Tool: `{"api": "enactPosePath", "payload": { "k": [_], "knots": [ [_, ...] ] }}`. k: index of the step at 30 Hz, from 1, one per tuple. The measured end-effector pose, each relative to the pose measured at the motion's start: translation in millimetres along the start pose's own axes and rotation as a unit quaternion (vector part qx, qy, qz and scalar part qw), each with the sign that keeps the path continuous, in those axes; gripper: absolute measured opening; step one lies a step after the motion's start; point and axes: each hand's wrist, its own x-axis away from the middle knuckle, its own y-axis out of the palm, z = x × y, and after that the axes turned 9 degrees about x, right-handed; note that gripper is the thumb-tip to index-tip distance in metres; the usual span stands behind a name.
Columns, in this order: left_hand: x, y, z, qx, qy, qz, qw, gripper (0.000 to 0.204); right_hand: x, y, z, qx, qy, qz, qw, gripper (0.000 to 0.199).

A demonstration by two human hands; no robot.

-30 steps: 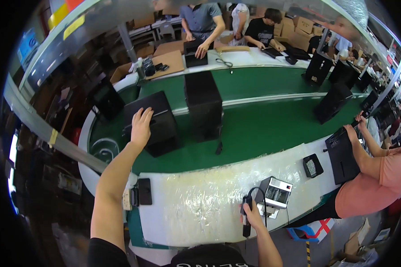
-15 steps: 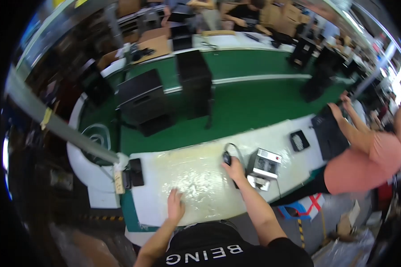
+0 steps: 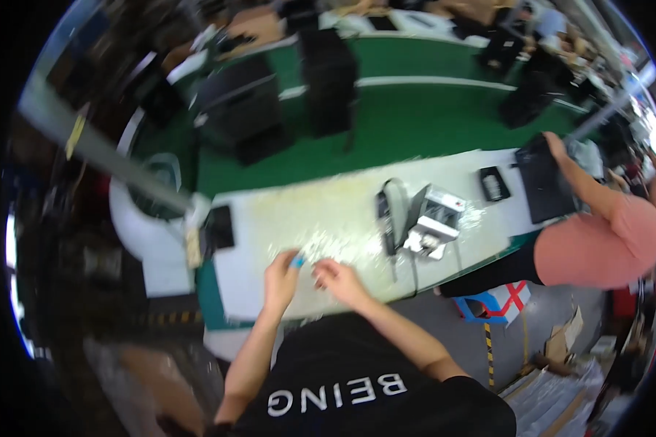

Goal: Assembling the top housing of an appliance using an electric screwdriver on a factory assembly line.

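Note:
My left hand point(image 3: 279, 282) is over the near part of the white-covered table point(image 3: 270, 211). Its fingers are closed, with a small blue piece point(image 3: 297, 261) at the tips; blur hides what kind of thing it is. Just to the right, my right hand point(image 3: 339, 282) has its fingers curled together, and I cannot make out what they hold, if anything. The two hands are close but apart. Beyond the right hand lies a black corded electric screwdriver point(image 3: 385, 222). Right of it stands a silver and black box-shaped device point(image 3: 439, 211), with a small silver tray point(image 3: 424, 244) in front.
A black tray point(image 3: 494, 183) sits farther right, near a person in a pink top point(image 3: 598, 244) handling a black panel point(image 3: 543, 182). A dark flat object point(image 3: 220, 227) lies at the table's left end by a metal post point(image 3: 124, 164). Black cabinets point(image 3: 328, 84) stand on the green conveyor point(image 3: 415, 116).
My right hand has let go of the electric screwdriver, now lying on the table, and moved left beside my left hand. A blue piece now shows at my left fingertips. The view has shifted.

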Motion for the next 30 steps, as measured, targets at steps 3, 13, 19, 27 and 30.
{"api": "enactPosePath", "payload": {
  "k": [3,13,19,27,30],
  "knots": [
    [4.0,18.8,65.9,0.060,0.038,-0.010,0.997,0.023,21.6,-13.1,-57.5,-0.049,-0.023,0.025,0.998,0.015],
    [46.1,8.5,76.6,-0.104,0.286,0.088,0.949,0.021,53.0,0.0,-94.0,-0.044,-0.071,0.024,0.996,0.018],
    [54.1,2.4,73.8,-0.228,0.339,0.107,0.906,0.024,50.8,-0.8,-95.1,-0.039,-0.016,0.002,0.999,0.019],
    [59.2,10.5,65.1,-0.227,0.303,0.121,0.918,0.022,46.8,-3.3,-84.4,-0.080,0.034,-0.035,0.996,0.018],
    [60.2,14.2,62.8,-0.175,0.237,0.137,0.946,0.019,47.8,1.4,-89.6,-0.070,0.026,-0.021,0.997,0.017]
  ]
}}
